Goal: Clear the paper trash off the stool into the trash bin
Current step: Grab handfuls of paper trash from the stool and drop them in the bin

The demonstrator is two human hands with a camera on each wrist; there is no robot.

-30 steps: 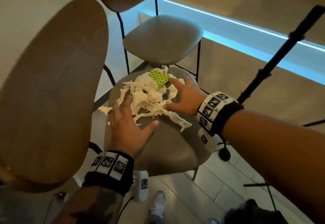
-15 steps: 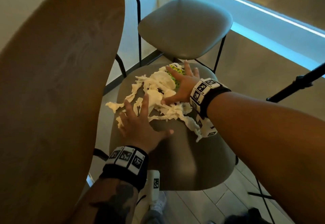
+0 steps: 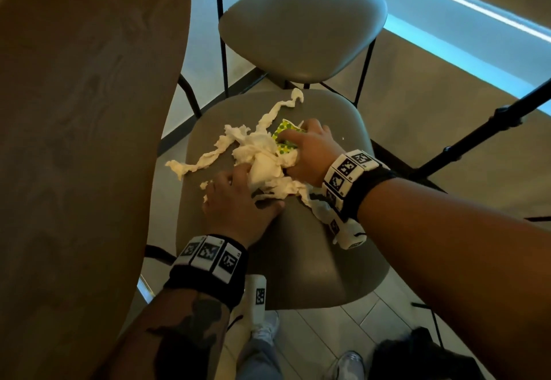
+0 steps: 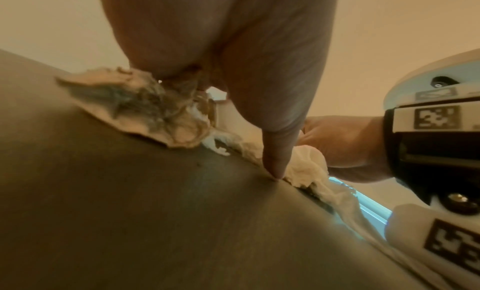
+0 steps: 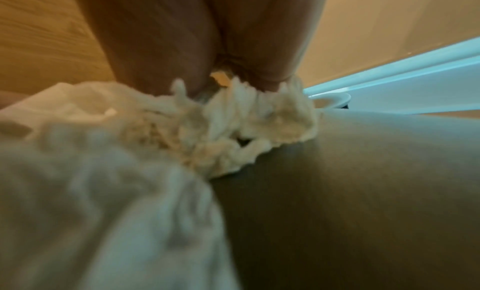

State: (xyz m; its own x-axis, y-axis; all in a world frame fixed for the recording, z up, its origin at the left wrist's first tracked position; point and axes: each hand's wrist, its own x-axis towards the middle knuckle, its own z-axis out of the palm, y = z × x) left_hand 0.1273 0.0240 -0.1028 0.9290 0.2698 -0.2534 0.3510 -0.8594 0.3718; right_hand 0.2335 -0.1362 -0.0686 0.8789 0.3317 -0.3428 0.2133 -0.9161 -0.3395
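White crumpled paper trash [image 3: 262, 168] lies in the middle of the grey stool seat [image 3: 298, 245], with a green dotted piece [image 3: 283, 129] at its far side. My left hand [image 3: 238, 177] curls its fingers into the near side of the wad, and its thumb [image 4: 275, 150] presses on the seat. My right hand [image 3: 293, 147] curls over the far right of the wad and the green piece. Loose strips trail left [image 3: 196, 165], far [image 3: 280, 108] and under my right wrist [image 3: 322, 209]. The right wrist view shows bunched paper [image 5: 233, 130] under my fingers. No trash bin is in view.
A second grey stool [image 3: 301, 21] stands just behind. A large brown wooden surface [image 3: 89, 141] fills the left side. A black pole [image 3: 477, 138] slants past on the right. Tiled floor and my shoes [image 3: 265, 332] show below the seat.
Both hands went from lying flat on the spread paper to curling and drawing together, bunching it into a wad. The camera has moved closer over the stool.
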